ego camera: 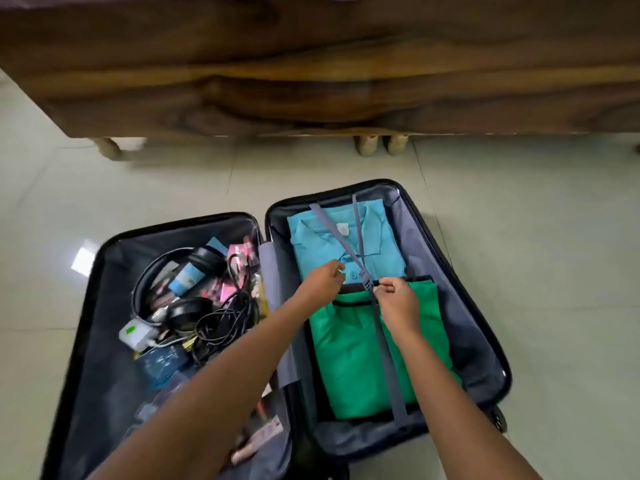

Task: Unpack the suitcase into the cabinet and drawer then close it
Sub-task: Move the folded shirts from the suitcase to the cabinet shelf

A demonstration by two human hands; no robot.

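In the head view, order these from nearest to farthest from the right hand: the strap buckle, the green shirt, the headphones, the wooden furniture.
From the right hand:
1. Strap buckle, at its fingertips.
2. Green shirt, just under it.
3. Headphones, in the suitcase's left half.
4. Wooden furniture, beyond the suitcase.

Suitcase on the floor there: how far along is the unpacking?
Barely begun. The suitcase lies open, that much is done. Both hands, left and right, are at the strap buckle over the clothes. The blue shirt, green shirt and headphones with cables remain inside; closing comes last.
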